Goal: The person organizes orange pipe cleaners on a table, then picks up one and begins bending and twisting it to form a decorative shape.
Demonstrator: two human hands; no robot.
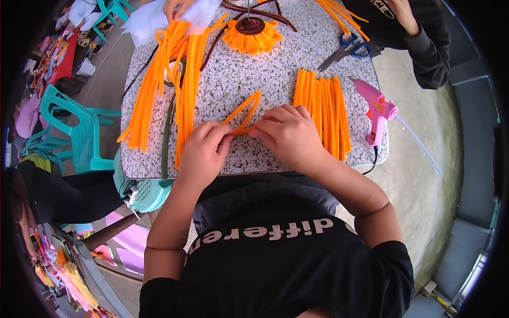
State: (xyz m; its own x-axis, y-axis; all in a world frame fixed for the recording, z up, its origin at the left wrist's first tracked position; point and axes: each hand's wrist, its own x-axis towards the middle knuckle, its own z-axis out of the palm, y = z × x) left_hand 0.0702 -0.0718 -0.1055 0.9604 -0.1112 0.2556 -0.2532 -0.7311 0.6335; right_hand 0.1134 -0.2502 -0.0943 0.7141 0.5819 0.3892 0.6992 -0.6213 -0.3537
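An orange pipe cleaner (254, 104), bent to a point at its far end, lies between my two hands above the table's near half. The fingers of my left hand (207, 147) pinch one part of it, and my right hand (292, 133) grips it at the other side. Right beside my right hand sits a row of folded orange pipe cleaners (332, 115). Long orange pipe cleaners (187, 95) lie in bundles to the left of my left hand. An orange pipe-cleaner flower (252, 39) with a dark brown center and a stem stands farther back.
A pink glue gun (375, 111) with a glue stick lies at the right edge, its cord hanging off. Blue-handled scissors (344, 51) lie behind. A tape roll (174, 73) is among the left bundles. Another person's hand (177, 8) touches those bundles. Green plastic chairs (75, 127) stand left.
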